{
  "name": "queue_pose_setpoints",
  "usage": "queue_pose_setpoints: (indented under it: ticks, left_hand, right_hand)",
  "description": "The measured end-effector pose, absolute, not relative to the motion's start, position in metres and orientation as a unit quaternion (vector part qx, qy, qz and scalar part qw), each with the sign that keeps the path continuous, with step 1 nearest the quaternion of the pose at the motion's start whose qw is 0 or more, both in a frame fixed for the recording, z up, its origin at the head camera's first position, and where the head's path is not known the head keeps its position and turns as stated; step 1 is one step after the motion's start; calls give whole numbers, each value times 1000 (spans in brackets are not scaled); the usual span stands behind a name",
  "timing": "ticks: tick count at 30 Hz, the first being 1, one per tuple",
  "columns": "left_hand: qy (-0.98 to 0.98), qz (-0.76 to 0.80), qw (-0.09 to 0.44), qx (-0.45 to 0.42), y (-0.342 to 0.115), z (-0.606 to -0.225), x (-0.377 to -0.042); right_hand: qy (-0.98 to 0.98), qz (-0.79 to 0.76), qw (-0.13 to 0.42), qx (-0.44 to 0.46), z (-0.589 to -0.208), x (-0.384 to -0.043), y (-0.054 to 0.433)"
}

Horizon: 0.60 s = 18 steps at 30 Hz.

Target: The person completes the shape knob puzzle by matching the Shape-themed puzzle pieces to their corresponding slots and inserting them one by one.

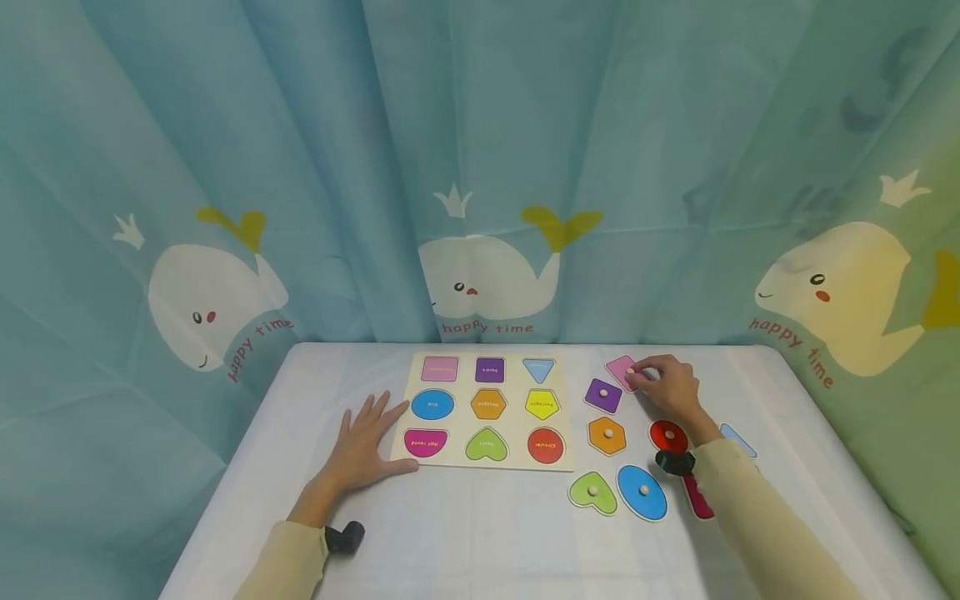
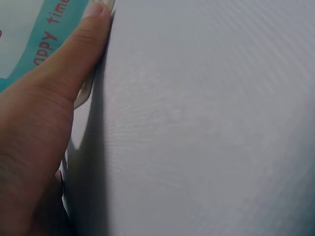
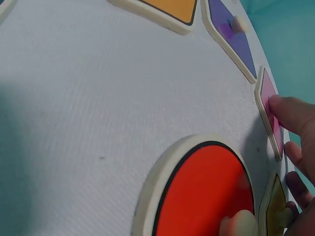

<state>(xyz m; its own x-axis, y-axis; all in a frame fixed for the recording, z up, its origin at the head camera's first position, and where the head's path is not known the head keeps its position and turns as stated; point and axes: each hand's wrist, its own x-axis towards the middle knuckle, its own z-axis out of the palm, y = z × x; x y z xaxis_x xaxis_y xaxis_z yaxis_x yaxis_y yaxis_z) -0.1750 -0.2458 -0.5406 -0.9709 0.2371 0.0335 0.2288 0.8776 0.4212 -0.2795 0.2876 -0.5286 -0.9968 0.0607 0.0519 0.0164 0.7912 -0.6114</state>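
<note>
A wooden shape puzzle board (image 1: 480,464) lies on the white table, its coloured shapes printed with names. My left hand (image 1: 362,446) rests at the board's left edge with fingers spread; its thumb (image 2: 78,46) touches the near corner. At the far right, my right hand (image 1: 670,390) pinches the knob of a pink rectangle piece (image 1: 621,367), which appears to lie on the table. Near that hand are a purple square piece (image 1: 600,402) and a red circle piece (image 3: 204,187). Under its fingers a yellow piece (image 3: 276,206) shows partly in the right wrist view.
Right of the board lie an orange hexagon (image 1: 600,442), a green heart (image 1: 600,502) and a blue oval (image 1: 651,502). A magenta piece (image 1: 699,502) and a light blue triangle (image 1: 738,439) are partly behind the right forearm. A teal whale-print curtain (image 1: 645,275) hangs behind the table.
</note>
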Motion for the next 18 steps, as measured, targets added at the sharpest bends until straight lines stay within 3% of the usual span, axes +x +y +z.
queue_pose_setpoints:
  ticks: [18]
  left_hand:
    - [973, 202, 13, 113, -244, -539, -174]
  right_hand:
    - [-942, 331, 36, -34, -526, -280, 283]
